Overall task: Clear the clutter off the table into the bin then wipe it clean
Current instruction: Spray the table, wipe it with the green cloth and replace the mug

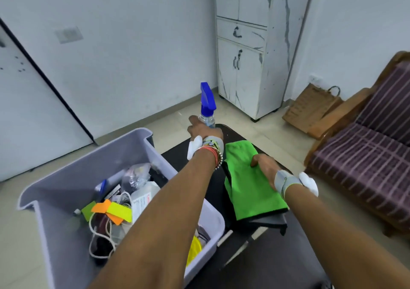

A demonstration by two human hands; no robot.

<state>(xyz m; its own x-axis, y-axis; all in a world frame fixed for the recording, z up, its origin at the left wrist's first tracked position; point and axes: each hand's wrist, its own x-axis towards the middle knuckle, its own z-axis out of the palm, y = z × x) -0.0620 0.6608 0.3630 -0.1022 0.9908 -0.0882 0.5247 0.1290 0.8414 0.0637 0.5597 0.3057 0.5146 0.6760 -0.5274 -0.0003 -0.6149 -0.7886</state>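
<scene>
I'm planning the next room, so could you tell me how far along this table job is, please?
Clearing looks done: clutter lies in the bin, and none shows on the table. In hand: left hand grips the spray bottle, right hand holds the green cloth on the table. Spraying and wiping seem left.

Green cloth [253, 177], black table [195, 157], blue-capped spray bottle [207, 104], lilac bin [66, 177], purple-striped sofa [363, 155].

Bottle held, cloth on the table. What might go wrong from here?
The left hand grips the spray bottle at the far edge of the table, so spray may hit the floor. The green cloth under the right hand lies by the table's edge; wiping might drag it off.
</scene>
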